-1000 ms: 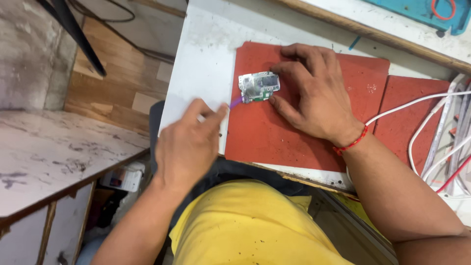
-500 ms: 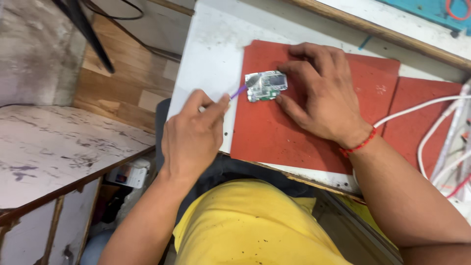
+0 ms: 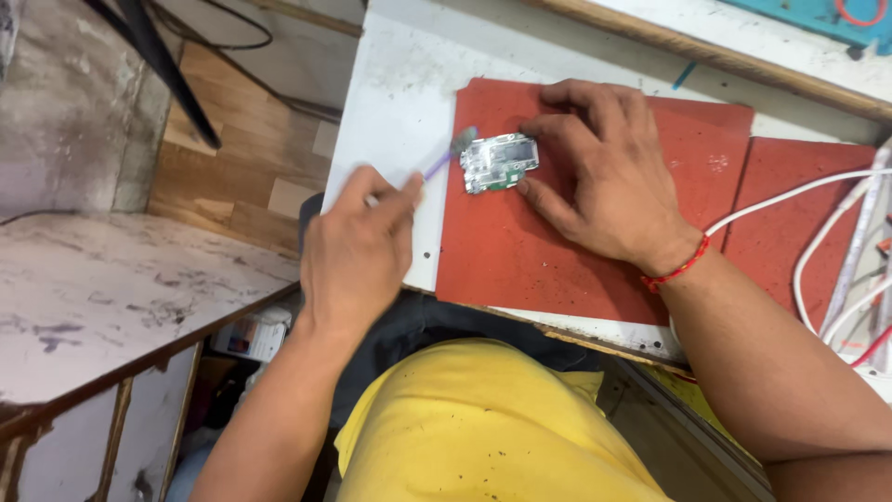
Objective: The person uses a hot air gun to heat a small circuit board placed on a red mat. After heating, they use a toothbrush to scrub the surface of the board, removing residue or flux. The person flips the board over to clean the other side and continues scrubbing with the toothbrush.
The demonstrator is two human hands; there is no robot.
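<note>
board: we see a small silvery circuit board [image 3: 499,162] lying flat on the red mat [image 3: 557,270], near the mat's upper left corner.
right hand: our right hand [image 3: 609,181] lies palm down on the mat just right of the board; fingertips touch its right edge and pin it, not wrapped around it. Red thread band [image 3: 681,270] on that wrist.
brush: a thin purple-handled brush [image 3: 444,158] with a grey head, head at the board's left edge; contact too blurred to confirm.
left hand: our left hand [image 3: 358,246] is closed in a pinch on the brush handle, left of the mat and off its edge, over the white table's rim.
mat: the red mat lies on the white worktable [image 3: 395,93]; a second red mat [image 3: 790,232] butts against its right side.
cables: white cables [image 3: 836,251] cross the second mat, well right of the board.
far side: a wooden strip [image 3: 706,58] runs along the table beyond the mat's top edge.
left of table: a worn pale side table [image 3: 102,307], well left of the mat and lower.
near edge: yellow shirt [image 3: 483,428] below the mat's front edge.
</note>
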